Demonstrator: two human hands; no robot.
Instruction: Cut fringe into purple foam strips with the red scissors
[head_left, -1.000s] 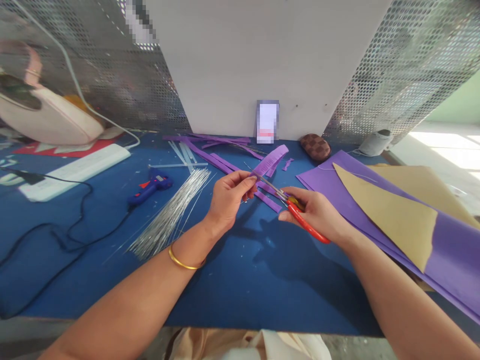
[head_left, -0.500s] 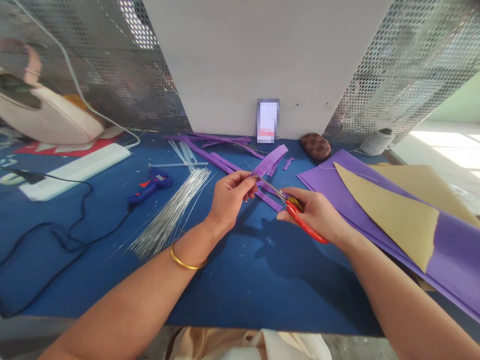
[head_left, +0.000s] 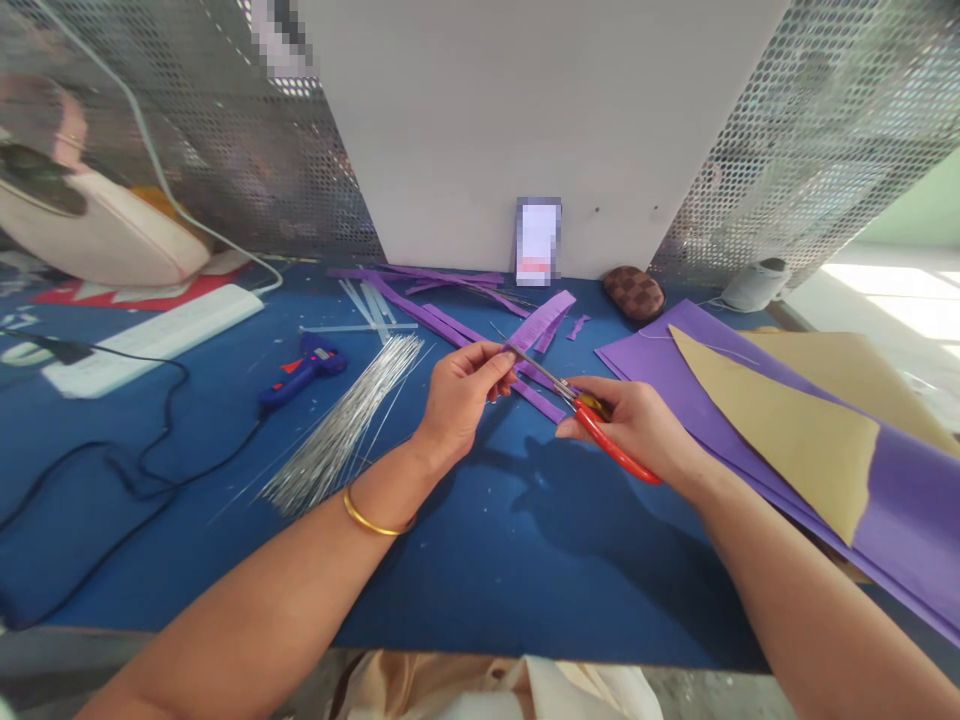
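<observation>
Between its thumb and fingers, my left hand point(head_left: 466, 392) pinches the near end of a purple paper strip point(head_left: 546, 318), which sticks up and away to the right. A gold bangle point(head_left: 375, 518) circles that wrist. My right hand point(head_left: 634, 425) grips red-handled scissors point(head_left: 611, 445), and their blades point left to the strip right by my left fingertips. Whether the blades are fully closed is hard to make out. Beneath and behind the hands, more purple strips point(head_left: 442, 325) lie loose on the blue table point(head_left: 480, 570), with a small purple scrap point(head_left: 578, 327) nearby.
Left of my hands lie a bundle of metal wires point(head_left: 345, 425), clear glue sticks point(head_left: 373, 308) and a blue glue gun point(head_left: 304, 372) with its cord. A phone point(head_left: 538, 242) and a checkered pouch point(head_left: 634, 292) stand behind. Purple sheets point(head_left: 919, 505) and tan paper point(head_left: 787, 420) cover the right side.
Almost nothing differs. Both hands, the strip and the scissors keep nearly the same place, with only a slight shift of the whole view.
</observation>
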